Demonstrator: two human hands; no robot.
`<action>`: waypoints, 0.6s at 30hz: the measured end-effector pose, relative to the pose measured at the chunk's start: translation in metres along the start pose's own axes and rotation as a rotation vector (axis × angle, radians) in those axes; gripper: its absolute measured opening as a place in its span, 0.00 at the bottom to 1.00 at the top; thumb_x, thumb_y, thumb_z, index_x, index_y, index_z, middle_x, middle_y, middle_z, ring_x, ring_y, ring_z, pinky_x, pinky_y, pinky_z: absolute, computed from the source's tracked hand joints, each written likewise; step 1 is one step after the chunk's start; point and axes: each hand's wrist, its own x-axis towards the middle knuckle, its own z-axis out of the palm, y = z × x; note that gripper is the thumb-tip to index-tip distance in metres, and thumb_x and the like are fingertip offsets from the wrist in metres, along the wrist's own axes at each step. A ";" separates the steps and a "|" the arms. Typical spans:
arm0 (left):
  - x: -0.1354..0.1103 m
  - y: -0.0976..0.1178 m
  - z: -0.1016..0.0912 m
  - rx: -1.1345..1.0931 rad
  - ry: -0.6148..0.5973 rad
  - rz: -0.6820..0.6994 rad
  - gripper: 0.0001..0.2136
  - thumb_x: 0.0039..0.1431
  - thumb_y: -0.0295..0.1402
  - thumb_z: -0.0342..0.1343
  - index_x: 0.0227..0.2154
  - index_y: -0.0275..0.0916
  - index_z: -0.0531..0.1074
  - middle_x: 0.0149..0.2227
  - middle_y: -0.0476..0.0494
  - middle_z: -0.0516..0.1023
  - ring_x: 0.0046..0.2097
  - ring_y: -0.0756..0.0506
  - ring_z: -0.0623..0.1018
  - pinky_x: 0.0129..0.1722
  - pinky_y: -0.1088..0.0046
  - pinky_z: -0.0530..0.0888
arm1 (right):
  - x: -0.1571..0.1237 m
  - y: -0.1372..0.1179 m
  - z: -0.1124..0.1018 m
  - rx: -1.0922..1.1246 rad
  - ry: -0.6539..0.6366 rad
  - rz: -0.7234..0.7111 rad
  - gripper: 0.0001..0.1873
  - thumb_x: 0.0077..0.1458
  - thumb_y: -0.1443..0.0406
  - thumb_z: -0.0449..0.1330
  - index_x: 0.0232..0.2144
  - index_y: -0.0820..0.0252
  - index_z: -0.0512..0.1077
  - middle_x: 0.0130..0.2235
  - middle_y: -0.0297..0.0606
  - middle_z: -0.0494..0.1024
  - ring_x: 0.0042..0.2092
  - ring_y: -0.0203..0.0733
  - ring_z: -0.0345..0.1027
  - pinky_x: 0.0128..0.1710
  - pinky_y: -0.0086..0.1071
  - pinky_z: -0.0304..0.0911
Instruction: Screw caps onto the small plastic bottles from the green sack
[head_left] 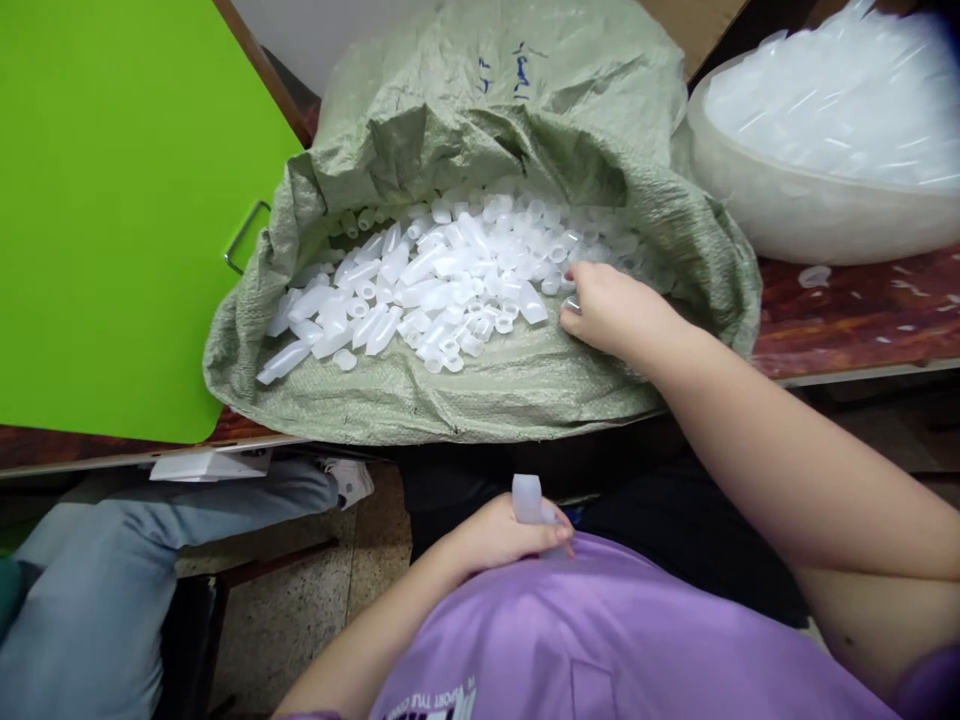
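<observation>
An open woven sack [480,410] lies in front of me with its mouth toward me. Inside is a heap of small milky-white plastic tube pieces [442,270], many with a round hollow end and a flattened end. My right hand [622,315] reaches into the right side of the heap. Its thumb and fingers curl around a small translucent piece [571,302], mostly covered by the fingers. Close to my body, below the sack, my left hand [514,535] is closed around a white plastic tube piece [527,498], whose flat end sticks up. Any further pieces in that palm are hidden.
A large translucent tub [832,215] heaped with similar white plastic stands at the right on the red-brown table [885,315]. A bright green board [127,220] with a metal handle [246,237] lies at the left. Another person's jeans-clad leg [105,570] is at lower left.
</observation>
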 end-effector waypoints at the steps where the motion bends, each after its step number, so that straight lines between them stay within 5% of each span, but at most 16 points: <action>1: 0.002 0.003 0.000 0.006 0.031 -0.006 0.19 0.49 0.46 0.58 0.36 0.33 0.73 0.31 0.43 0.77 0.28 0.51 0.71 0.28 0.76 0.67 | -0.009 0.001 -0.004 0.053 0.014 -0.019 0.20 0.51 0.65 0.53 0.46 0.69 0.67 0.42 0.51 0.70 0.39 0.49 0.68 0.39 0.42 0.63; 4: 0.008 0.012 0.000 -0.016 0.119 0.004 0.24 0.48 0.48 0.58 0.42 0.33 0.72 0.29 0.44 0.76 0.25 0.53 0.69 0.24 0.78 0.64 | -0.051 0.004 -0.015 0.353 -0.007 -0.140 0.14 0.52 0.63 0.54 0.41 0.63 0.70 0.37 0.42 0.69 0.34 0.41 0.67 0.39 0.36 0.64; 7: 0.013 0.016 -0.001 -0.058 0.092 0.070 0.26 0.45 0.46 0.61 0.43 0.32 0.72 0.28 0.46 0.73 0.28 0.52 0.69 0.29 0.76 0.66 | -0.101 0.005 -0.013 0.753 -0.260 -0.321 0.08 0.52 0.65 0.55 0.37 0.59 0.67 0.35 0.37 0.69 0.34 0.37 0.67 0.35 0.29 0.65; 10: 0.017 0.013 -0.001 -0.033 0.008 0.118 0.21 0.42 0.45 0.63 0.34 0.31 0.74 0.27 0.49 0.70 0.29 0.52 0.68 0.31 0.76 0.65 | -0.142 0.008 0.007 0.778 -0.484 -0.306 0.09 0.55 0.65 0.54 0.39 0.58 0.67 0.37 0.38 0.71 0.38 0.37 0.67 0.38 0.30 0.65; 14: 0.016 0.008 -0.002 0.138 -0.083 0.132 0.17 0.43 0.41 0.64 0.32 0.33 0.73 0.28 0.50 0.68 0.30 0.52 0.66 0.31 0.77 0.64 | -0.167 0.016 0.035 0.859 -0.554 -0.176 0.13 0.56 0.61 0.55 0.44 0.58 0.69 0.40 0.40 0.72 0.41 0.38 0.68 0.40 0.32 0.66; 18: 0.014 0.009 -0.003 0.186 -0.205 0.077 0.16 0.49 0.41 0.60 0.37 0.35 0.72 0.30 0.50 0.69 0.31 0.53 0.67 0.32 0.78 0.65 | -0.175 0.022 0.044 0.948 -0.619 -0.263 0.12 0.57 0.63 0.55 0.43 0.58 0.71 0.42 0.40 0.72 0.43 0.37 0.68 0.43 0.31 0.65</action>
